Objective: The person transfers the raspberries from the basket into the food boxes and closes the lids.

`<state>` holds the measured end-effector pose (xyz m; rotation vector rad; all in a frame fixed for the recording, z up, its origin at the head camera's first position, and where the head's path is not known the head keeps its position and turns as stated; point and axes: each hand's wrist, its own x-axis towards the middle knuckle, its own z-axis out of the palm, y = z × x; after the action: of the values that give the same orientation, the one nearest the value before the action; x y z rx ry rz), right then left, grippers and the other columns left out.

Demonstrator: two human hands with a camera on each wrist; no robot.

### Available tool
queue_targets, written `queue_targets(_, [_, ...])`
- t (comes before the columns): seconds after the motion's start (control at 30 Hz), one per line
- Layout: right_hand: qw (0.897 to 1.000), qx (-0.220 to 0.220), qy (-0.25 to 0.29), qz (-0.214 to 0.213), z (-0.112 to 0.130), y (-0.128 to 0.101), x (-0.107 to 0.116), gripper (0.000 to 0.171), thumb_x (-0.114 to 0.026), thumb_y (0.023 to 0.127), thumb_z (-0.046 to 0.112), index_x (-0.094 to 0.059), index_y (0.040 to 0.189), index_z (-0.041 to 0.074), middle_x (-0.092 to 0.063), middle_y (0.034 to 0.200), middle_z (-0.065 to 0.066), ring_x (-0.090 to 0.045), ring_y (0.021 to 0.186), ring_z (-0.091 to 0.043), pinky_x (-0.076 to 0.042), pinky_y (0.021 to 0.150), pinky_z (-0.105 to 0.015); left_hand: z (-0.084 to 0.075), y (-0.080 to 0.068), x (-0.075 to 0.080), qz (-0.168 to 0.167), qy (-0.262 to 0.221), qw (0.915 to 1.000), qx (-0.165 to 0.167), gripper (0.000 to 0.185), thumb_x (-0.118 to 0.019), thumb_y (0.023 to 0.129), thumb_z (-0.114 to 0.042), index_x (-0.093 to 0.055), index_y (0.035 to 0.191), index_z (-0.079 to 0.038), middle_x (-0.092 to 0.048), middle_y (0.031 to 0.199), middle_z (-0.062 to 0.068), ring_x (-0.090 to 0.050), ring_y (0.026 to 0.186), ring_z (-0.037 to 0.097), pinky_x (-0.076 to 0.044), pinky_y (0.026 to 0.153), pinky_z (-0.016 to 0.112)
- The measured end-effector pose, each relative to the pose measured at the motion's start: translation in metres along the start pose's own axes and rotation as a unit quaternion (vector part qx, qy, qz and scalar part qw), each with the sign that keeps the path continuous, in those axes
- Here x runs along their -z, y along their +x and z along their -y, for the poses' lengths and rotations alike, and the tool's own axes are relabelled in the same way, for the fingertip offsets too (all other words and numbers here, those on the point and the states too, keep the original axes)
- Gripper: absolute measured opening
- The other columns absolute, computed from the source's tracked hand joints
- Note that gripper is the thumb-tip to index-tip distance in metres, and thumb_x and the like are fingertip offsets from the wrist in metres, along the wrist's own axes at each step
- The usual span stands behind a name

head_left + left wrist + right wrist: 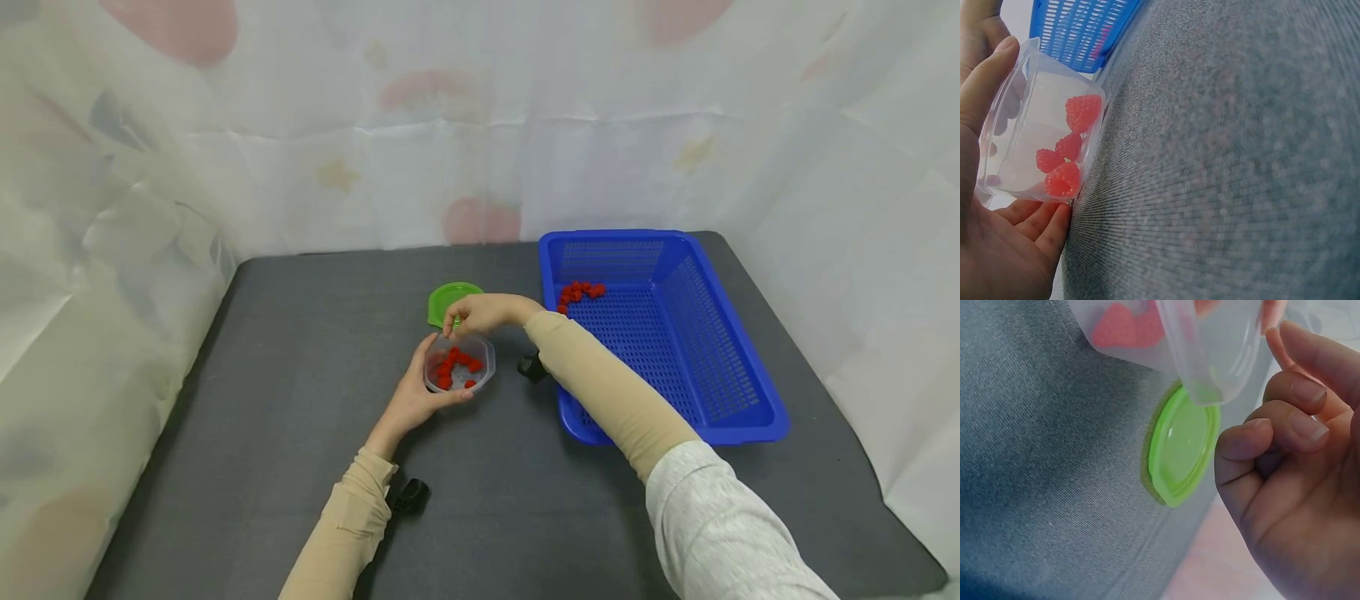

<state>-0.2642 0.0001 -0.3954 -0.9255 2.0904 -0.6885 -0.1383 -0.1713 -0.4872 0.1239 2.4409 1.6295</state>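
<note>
My left hand (pixel 415 396) grips a small clear plastic container (pixel 491 363) from its left side, thumb at the near side of the rim and fingers round the far side. Several red raspberries (pixel 465 359) lie inside it; the left wrist view shows raspberries (pixel 1062 179) through its wall. Over the container's far rim hovers my right hand (pixel 483 313), its lower fingers curled. Between its thumb and forefinger, which point toward the container, no berry shows in the right wrist view. A green lid (pixel 1186 447) lies on the table just beyond the container, partly behind the right hand.
To the right stands a blue perforated basket (pixel 738 350), with more raspberries (pixel 576 292) in its far left corner. My right forearm crosses over its near left part. A dark grey cloth (pixel 315 350) covers the table, and patterned white sheets hang round it.
</note>
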Motion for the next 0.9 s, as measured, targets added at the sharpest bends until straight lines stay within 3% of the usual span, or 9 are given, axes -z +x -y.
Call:
queue_targets(0.23, [0.999,0.017,0.032,-0.019,0.006,-0.012,0.012,0.023,-0.053,0.095,0.024,-0.060,0.114,0.013,-0.055,0.090,-0.006,-0.040,0.066,-0.016,-0.038,0.063,-0.028,0.001,0.001,0.001,-0.001,0.005,1.0000,0.002,0.108,-0.081,0.069,-0.039,-0.009,0.149,-0.028,-0.035,0.147,0.003,-0.039,0.133,0.025,-0.030,0.108,0.052])
queue_targets(0.43, [0.994,0.040,0.081,-0.060,0.004,-0.029,0.025,0.019,-0.054,0.094,0.028,-0.059,0.111,0.019,-0.042,0.068,0.002,-0.028,0.050,-0.011,-0.033,0.056,-0.026,-0.020,-0.007,0.004,0.008,-0.006,0.9999,0.009,0.106,-0.080,0.072,-0.028,-0.009,0.150,-0.021,-0.034,0.148,0.011,-0.036,0.134,0.030,-0.028,0.109,0.054])
queue_targets(0.53, [0.989,0.052,0.110,-0.086,0.002,-0.042,0.034,0.021,-0.055,0.094,0.028,-0.059,0.112,0.018,-0.040,0.064,0.001,-0.028,0.050,-0.013,-0.032,0.056,-0.027,-0.028,-0.011,0.004,0.013,-0.012,0.9998,0.008,0.104,-0.079,0.074,-0.025,-0.009,0.150,-0.017,-0.033,0.148,0.014,-0.036,0.134,0.032,-0.028,0.109,0.055])
queue_targets(0.73, [0.975,0.033,0.158,-0.153,-0.015,-0.075,0.054,0.027,-0.058,0.091,0.036,-0.058,0.114,0.021,-0.050,0.083,0.001,-0.033,0.063,-0.017,-0.033,0.063,-0.031,-0.007,-0.001,-0.001,0.000,-0.004,1.0000,0.002,0.107,-0.082,0.070,-0.035,-0.011,0.149,-0.025,-0.036,0.146,0.006,-0.038,0.133,0.025,-0.029,0.110,0.051])
queue_targets(0.9, [0.957,0.003,0.199,-0.209,-0.034,-0.105,0.065,0.030,-0.059,0.091,0.034,-0.057,0.117,0.018,-0.037,0.068,0.001,-0.033,0.063,-0.018,-0.034,0.067,-0.033,0.000,0.001,-0.002,-0.002,-0.014,0.9998,-0.011,0.106,-0.082,0.070,-0.033,-0.011,0.149,-0.029,-0.035,0.147,0.007,-0.037,0.135,0.025,-0.028,0.111,0.051])
